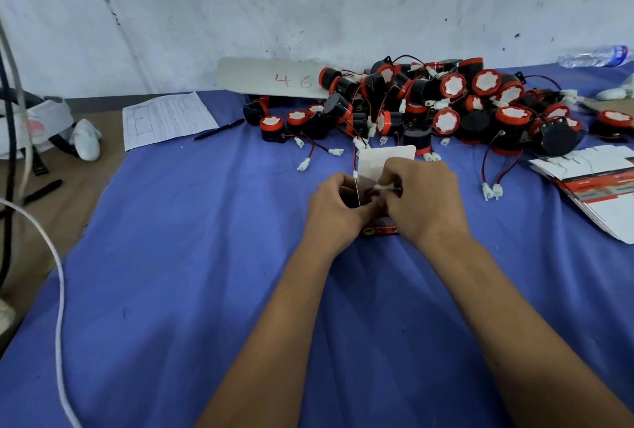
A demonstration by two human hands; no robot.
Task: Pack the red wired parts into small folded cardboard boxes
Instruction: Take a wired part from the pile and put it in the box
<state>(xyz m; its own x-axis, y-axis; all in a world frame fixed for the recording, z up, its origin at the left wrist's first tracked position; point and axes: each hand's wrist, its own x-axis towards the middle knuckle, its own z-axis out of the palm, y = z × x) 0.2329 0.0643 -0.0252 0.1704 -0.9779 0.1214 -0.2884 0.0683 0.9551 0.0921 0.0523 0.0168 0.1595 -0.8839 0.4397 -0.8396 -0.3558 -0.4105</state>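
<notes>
A: Where is the box?

B: The box [379,187] stands on the blue surface [206,256] at centre, between the two hands. Its white flap [384,158] sticks up behind the fingers, and its red and black bottom edge shows below the palms.

A: And the hands?

B: The left hand [338,208] is curled round the box's left side. The right hand [423,197] pinches a white connector [387,188] just above the box's opening. A thin red wire [356,192] runs down in front of the left fingers.

A: Is the part inside the box?

B: Probably, but the hands cover the opening, so I cannot tell.

A: The rest of the parts?

B: The pile [446,108] of red and black parts lies just behind the box, against the wall. Flat boxes [593,187] are stacked to the right of the right hand. A sheet [168,118] and pen [219,129] lie well to the left.
</notes>
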